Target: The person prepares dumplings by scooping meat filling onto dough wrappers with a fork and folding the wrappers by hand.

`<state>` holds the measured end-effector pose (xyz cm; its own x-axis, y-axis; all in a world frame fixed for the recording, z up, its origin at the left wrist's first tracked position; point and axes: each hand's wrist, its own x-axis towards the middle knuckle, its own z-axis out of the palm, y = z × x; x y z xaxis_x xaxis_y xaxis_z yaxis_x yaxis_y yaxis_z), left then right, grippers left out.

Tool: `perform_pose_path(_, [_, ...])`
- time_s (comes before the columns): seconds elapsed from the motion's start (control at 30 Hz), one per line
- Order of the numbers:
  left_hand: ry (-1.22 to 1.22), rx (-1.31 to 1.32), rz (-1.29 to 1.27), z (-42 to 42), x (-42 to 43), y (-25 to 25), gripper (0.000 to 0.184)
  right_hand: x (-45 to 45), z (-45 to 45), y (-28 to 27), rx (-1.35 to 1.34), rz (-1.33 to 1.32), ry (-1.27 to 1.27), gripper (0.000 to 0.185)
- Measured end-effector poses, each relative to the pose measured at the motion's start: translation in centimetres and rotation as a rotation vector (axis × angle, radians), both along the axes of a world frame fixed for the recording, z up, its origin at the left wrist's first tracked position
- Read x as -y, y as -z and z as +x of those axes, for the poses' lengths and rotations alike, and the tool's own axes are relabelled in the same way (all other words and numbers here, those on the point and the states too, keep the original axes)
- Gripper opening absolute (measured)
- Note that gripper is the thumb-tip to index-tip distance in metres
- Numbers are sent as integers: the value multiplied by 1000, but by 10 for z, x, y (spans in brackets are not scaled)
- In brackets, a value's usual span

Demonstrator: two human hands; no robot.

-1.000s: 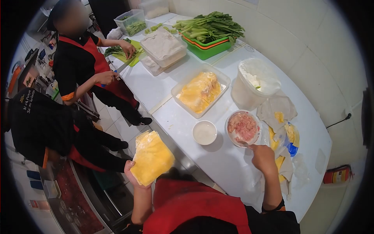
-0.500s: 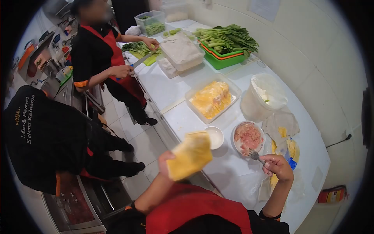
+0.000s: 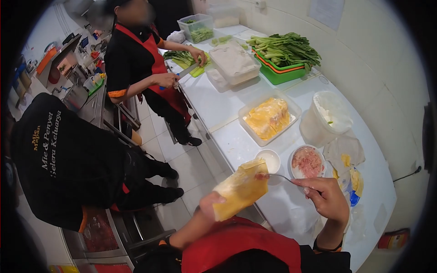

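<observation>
My left hand (image 3: pixel 212 205) holds a stack of yellow wrapper sheets (image 3: pixel 241 191), dusted white, over the table's front edge. In my right hand (image 3: pixel 328 198) is a metal fork (image 3: pixel 283 176), its tip at the upper right part of the sheets with a bit of pinkish filling on it. A bowl of pink minced filling (image 3: pixel 308 162) stands just beyond my right hand. Beside it is a small white cup (image 3: pixel 268 160), partly behind the sheets. Farther back, a clear tray (image 3: pixel 246 111) holds folded yellow pieces.
A white tub (image 3: pixel 324 119), wrappings with yellow scraps (image 3: pixel 357 182), lidded containers (image 3: pixel 233 61) and green baskets of leafy vegetables (image 3: pixel 281 76) stand on the table. Across the corner, a co-worker (image 3: pixel 150 59) cuts greens with a knife. Another person (image 3: pixel 68 159) stands at left, back turned.
The sheets in my left hand have moved right and up, over the table edge. My right hand has lifted the fork from the bowl to the sheets. The view has shifted left.
</observation>
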<state>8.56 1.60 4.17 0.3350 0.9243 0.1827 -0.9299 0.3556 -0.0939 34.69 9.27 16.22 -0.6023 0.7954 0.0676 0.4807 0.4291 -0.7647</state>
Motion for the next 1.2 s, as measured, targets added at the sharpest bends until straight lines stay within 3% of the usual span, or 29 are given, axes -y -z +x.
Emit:
perform_pose_path(0.2, [26,126,57,-4,8,7,65,-2,-14,16,-86,224,-81,40])
perform_pose_path(0.5, [71,185,55,-11,9,10,63,-22,-8,15,-101,294,-187,45])
perform_pose_path(0.6, [52,151,30,-12,5,1,65,-36,8,24,-143,234,-166,40])
perform_pose_path(0.7, [-4,11,-31,-13,3,8,76,-35,-4,54,-514,-94,116,29])
perform_pose_path(0.8, [-90,-347,-8,-3,-6,-28,85,-19,-50,57,-540,-343,124,16])
perform_pose_path(0.9, [-131,-456,5,-1,-7,-38,92,-17,-84,61,-584,-529,191,10])
perform_pose_path(1.1, [-251,-425,-15,-14,3,-20,81,-14,-107,64,-521,-287,199,7])
perform_pose_path(1.2, [-235,-410,-72,-18,11,-5,77,-4,-112,54,-364,-52,136,8])
